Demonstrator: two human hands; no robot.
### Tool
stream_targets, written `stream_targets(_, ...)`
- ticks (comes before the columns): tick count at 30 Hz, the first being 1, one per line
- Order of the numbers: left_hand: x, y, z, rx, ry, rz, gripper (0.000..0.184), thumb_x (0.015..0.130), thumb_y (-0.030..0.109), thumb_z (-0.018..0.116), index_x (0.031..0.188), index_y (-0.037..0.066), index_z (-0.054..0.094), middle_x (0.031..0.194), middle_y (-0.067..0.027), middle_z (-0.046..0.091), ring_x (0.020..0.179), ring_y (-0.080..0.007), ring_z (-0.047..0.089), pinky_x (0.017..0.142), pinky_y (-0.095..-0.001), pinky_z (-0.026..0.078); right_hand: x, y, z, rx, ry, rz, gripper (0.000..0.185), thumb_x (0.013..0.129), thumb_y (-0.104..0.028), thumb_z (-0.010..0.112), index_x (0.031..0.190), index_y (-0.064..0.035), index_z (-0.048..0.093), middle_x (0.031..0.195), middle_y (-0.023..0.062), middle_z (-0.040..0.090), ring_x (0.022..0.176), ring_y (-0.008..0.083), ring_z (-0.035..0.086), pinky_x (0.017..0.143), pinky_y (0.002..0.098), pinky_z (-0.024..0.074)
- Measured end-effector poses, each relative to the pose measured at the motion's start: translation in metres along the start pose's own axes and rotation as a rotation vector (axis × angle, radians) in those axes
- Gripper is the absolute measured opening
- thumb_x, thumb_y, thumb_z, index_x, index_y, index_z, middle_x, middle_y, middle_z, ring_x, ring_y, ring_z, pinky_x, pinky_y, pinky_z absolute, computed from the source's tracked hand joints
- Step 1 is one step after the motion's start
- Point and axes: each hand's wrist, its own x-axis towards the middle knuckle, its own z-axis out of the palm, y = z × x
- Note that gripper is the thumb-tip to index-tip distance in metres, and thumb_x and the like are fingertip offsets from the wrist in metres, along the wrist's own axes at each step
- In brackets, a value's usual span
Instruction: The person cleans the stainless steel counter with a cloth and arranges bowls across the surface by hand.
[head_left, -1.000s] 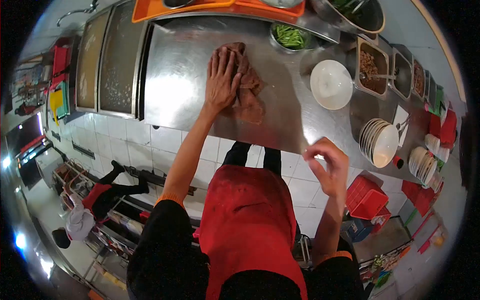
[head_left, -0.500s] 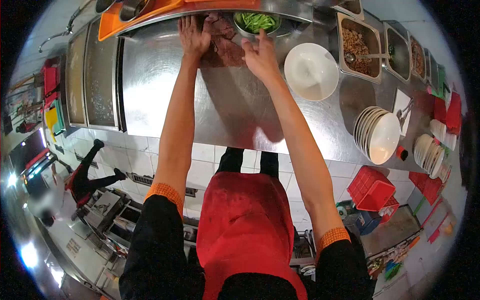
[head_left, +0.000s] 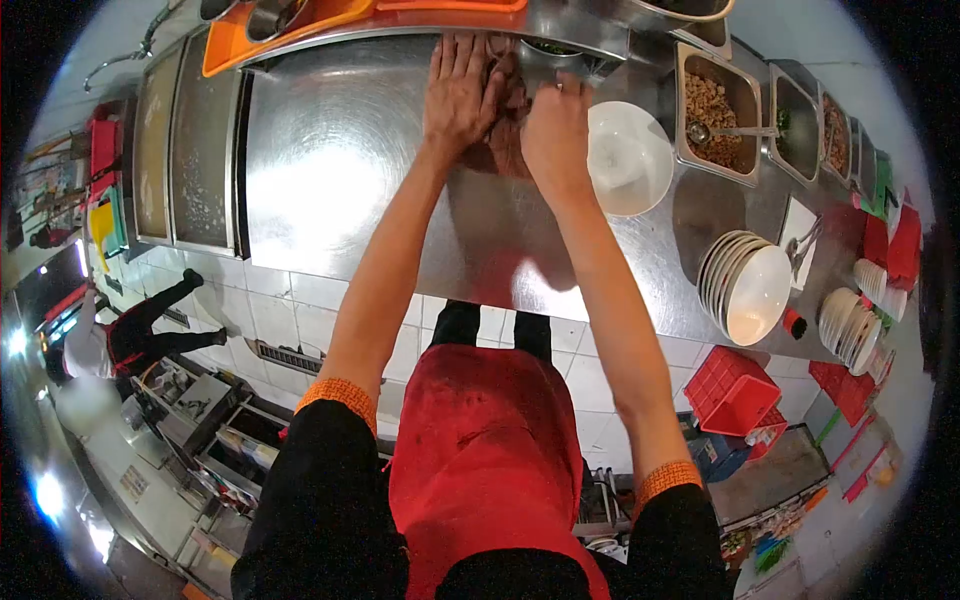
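Note:
A reddish-brown cloth (head_left: 507, 145) lies bunched on the steel counter beneath and between my hands. My left hand (head_left: 460, 105) presses on its left part, fingers stretched forward and thumb out to the side. Against the cloth's right side is my right hand (head_left: 557, 130), fingers curled in; whatever they hold is hidden. Just beyond, a metal bowl of green vegetables (head_left: 551, 47) is mostly covered by the shelf edge and my hand. A large white bowl (head_left: 630, 160) stands right of my right hand.
Steel counter (head_left: 330, 110) stretches to my left. Along the right are a tray of chopped brown food (head_left: 712, 95) with a ladle, stacked white bowls (head_left: 755, 290) and red crates (head_left: 735, 390). An orange tray (head_left: 225, 45) sits on the shelf. Another person (head_left: 95, 345) is far left.
My left hand and the cloth have moved right, and the cloth is more bunched. My right hand's fingers have curled closed. The green vegetables are now mostly hidden.

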Motion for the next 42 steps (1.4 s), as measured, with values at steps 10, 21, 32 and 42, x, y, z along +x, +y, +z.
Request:
stream_targets(10, -0.044, 0.043, -0.020, -0.067, -0.085, -0.062, 0.067, 0.103, 0.039, 0.041, 0.153, -0.005, 0.032, 0.162, -0.0219, 0.027, 0.151, -0.0424, 0.019, 0.123, -0.0509, 0.014, 0.027, 0.031, 0.013, -0.317, -0.372, -0.058, 0.018, 0.086, -0.009, 0.064, 0.095, 0.0015, 0.075, 0.109, 0.0230, 0.069, 0.101, 0.0384, 0.068, 0.082, 0.0423, 0.0578)
stream_targets(21, -0.089, 0.083, -0.058, -0.093, -0.199, -0.201, 0.064, 0.104, 0.033, 0.039, 0.152, -0.009, 0.031, 0.161, -0.0269, 0.024, 0.151, -0.0457, 0.017, 0.124, -0.0522, 0.012, 0.042, 0.012, 0.050, 1.612, 0.182, 0.887, 0.012, 0.089, 0.006, 0.064, 0.100, 0.0057, 0.067, 0.096, 0.0174, 0.072, 0.077, 0.0276, 0.072, 0.073, 0.0356, 0.0596)
stream_targets(32, -0.031, 0.047, -0.019, -0.116, -0.147, 0.017, 0.062, 0.105, 0.033, 0.038, 0.153, -0.006, 0.032, 0.161, -0.0247, 0.027, 0.150, -0.0463, 0.019, 0.123, -0.0513, 0.014, -0.059, 0.044, -0.071, 0.213, 0.185, 0.109, 0.023, 0.082, -0.009, 0.072, 0.103, -0.0019, 0.069, 0.096, 0.0165, 0.069, 0.095, 0.0326, 0.064, 0.081, 0.0378, 0.0506)
stream_targets(42, -0.154, 0.103, -0.085, -0.099, -0.332, -0.102, 0.063, 0.104, 0.033, 0.036, 0.153, -0.006, 0.032, 0.162, -0.0239, 0.026, 0.151, -0.0429, 0.018, 0.124, -0.0507, 0.012, -0.119, 0.100, -0.088, 0.957, -0.217, 1.121, 0.040, 0.102, -0.033, 0.059, 0.108, 0.0063, 0.059, 0.083, 0.0140, 0.069, 0.047, 0.0145, 0.056, 0.041, 0.0258, 0.0409)
